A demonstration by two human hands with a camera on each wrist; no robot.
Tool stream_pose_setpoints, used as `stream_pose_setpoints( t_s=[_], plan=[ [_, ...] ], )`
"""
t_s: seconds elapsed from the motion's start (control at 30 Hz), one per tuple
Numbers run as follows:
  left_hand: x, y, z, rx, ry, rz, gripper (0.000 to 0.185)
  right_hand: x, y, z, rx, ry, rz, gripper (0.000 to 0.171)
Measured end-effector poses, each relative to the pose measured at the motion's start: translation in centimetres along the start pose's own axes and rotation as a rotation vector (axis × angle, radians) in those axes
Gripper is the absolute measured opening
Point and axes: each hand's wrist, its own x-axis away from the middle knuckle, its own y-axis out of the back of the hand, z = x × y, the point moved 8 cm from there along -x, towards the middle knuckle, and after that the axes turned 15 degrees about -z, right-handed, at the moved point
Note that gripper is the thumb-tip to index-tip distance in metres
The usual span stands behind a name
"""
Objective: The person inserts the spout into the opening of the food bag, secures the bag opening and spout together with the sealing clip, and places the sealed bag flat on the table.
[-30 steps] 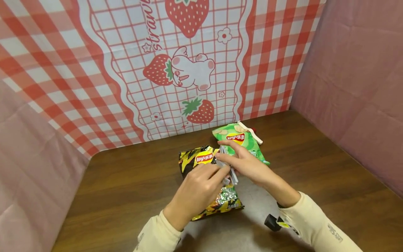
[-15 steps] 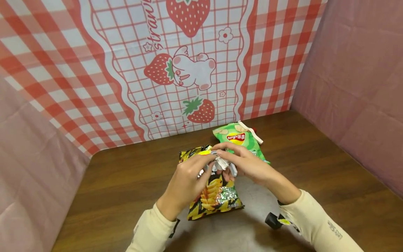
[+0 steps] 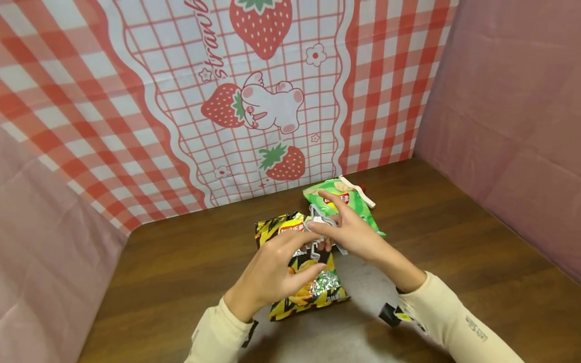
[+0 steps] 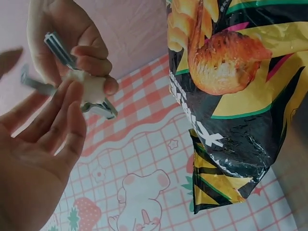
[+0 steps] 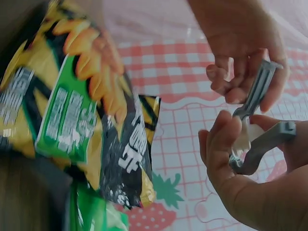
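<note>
Over the chip bags, my right hand (image 3: 358, 232) holds a grey sealing clip (image 5: 257, 91) with a white middle part. The clip's arms stand spread apart in the right wrist view, and my right fingers curl round its white part. My left hand (image 3: 268, 272) is close beside it, fingers loosely extended and thumb apart. In the left wrist view my left fingertips lie at the clip (image 4: 60, 50); whether they touch it is unclear. Beneath the hands lies a black and yellow Lay's chip bag (image 3: 313, 297), partly covered by them.
A green Lay's chip bag (image 3: 367, 220) lies behind, with a white stick-like clip (image 3: 360, 191) along its top right edge. The wooden table (image 3: 181, 282) ends at a strawberry-printed cloth (image 3: 281, 111). Pink cloth (image 3: 499, 101) hangs at the sides.
My left thumb has moved away from the clip and the left fingers have loosened. My right index finger has lifted slightly. The clip has turned, and the bags lie where they were.
</note>
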Motion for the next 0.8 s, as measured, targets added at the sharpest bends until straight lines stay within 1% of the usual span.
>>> stream_pose_setpoints(
  t_s=[0.07, 0.13, 0.2, 0.3, 0.37, 0.43, 0.5, 0.53, 0.57, 0.67, 0.7, 0.73, 0.8],
  plan=[
    [0.1, -0.1, 0.2, 0.032, 0.031, 0.014, 0.038, 0.1, 0.1, 0.4, 0.087, 0.075, -0.053, 0.075],
    [0.1, -0.1, 0.7, 0.058, 0.073, 0.015, 0.03, 0.2, 0.1, 0.9, 0.155, 0.145, -0.109, 0.07],
    [0.2, -0.1, 1.4, 0.088, 0.147, 0.004, 0.023, 0.5, 0.1, 1.5, 0.205, 0.222, -0.159, 0.063],
    [0.4, -0.1, 3.1, 0.183, 0.322, -0.019, 0.019, 1.0, 0.0, 2.4, 0.282, 0.358, -0.235, 0.052],
    [0.9, -0.2, 4.4, 0.283, 0.472, -0.041, 0.025, 1.4, -0.3, 2.9, 0.345, 0.458, -0.271, 0.047],
    [1.4, -0.4, 5.6, 0.385, 0.613, -0.055, 0.033, 1.9, -0.8, 3.4, 0.402, 0.565, -0.287, 0.046],
    [1.9, -0.5, 6.4, 0.439, 0.709, -0.055, 0.038, 2.4, -1.6, 3.7, 0.441, 0.669, -0.266, 0.045],
    [2.0, -0.7, 6.6, 0.467, 0.744, -0.05, 0.037, 2.7, -2.0, 3.8, 0.46, 0.726, -0.251, 0.044],
    [2.1, -0.8, 6.7, 0.48, 0.765, -0.044, 0.036, 3.0, -2.4, 3.9, 0.478, 0.779, -0.237, 0.043],
    [2.3, -1.1, 6.8, 0.517, 0.799, -0.033, 0.03, 3.7, -3.3, 4.2, 0.521, 0.901, -0.214, 0.042],
    [2.2, -1.2, 6.8, 0.539, 0.808, -0.035, 0.03, 3.8, -3.5, 4.2, 0.53, 0.926, -0.218, 0.042],
    [2.3, -1.2, 6.8, 0.57, 0.827, -0.043, 0.03, 3.9, -3.6, 4.2, 0.53, 0.932, -0.218, 0.043],
    [2.4, -1.4, 6.8, 0.629, 0.871, -0.057, 0.03, 3.8, -3.7, 4.2, 0.502, 0.904, -0.208, 0.044]
  ],
)
